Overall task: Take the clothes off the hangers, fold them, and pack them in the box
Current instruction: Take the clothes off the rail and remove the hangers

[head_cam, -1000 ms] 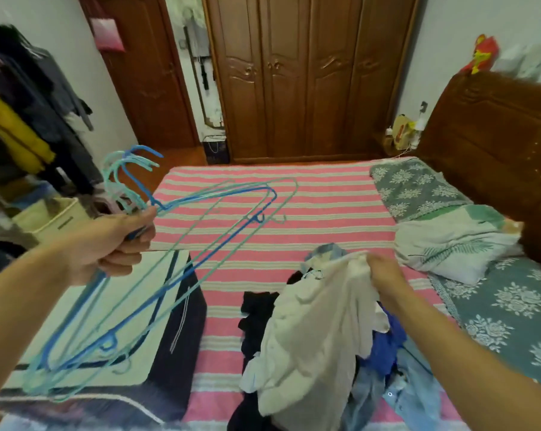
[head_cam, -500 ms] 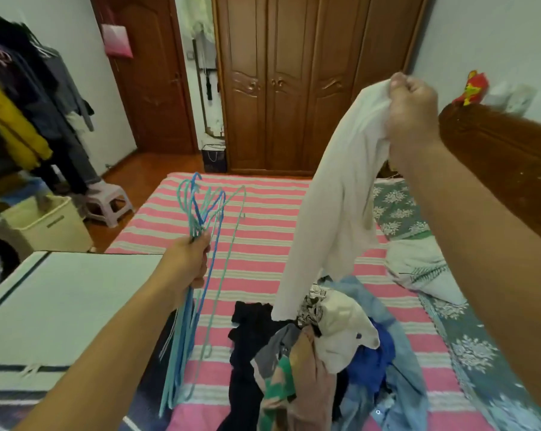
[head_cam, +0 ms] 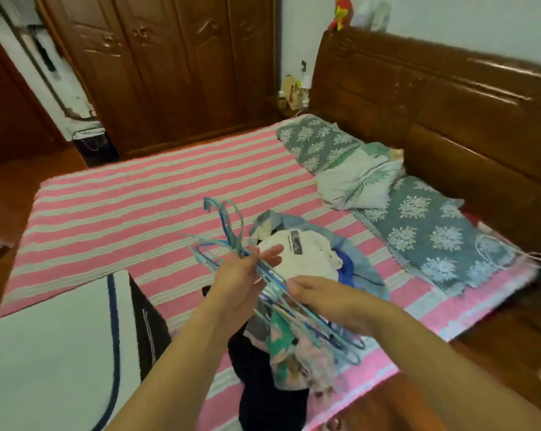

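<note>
Head view: left hand (head_cam: 241,278) fingers grip the hangers (head_cam: 232,241); right hand (head_cam: 322,293) fingers curl around them above the clothes (head_cam: 300,256).

A pink-and-white striped bedspread (head_cam: 132,209) covers the bed. Along the far right side lies a grey floral cover (head_cam: 431,225), and a rumpled pale pillow with a leaf print (head_cam: 356,178) rests on it, just below the dark carved wooden headboard (head_cam: 443,101). A red and yellow toy (head_cam: 342,10) sits on the headboard's top edge. A brown wooden wardrobe (head_cam: 169,63) with carved doors stands beyond the foot of the bed, beside a doorway at the left. A small dark bin (head_cam: 95,146) stands on the wooden floor (head_cam: 14,188) near the wardrobe's corner.
</note>
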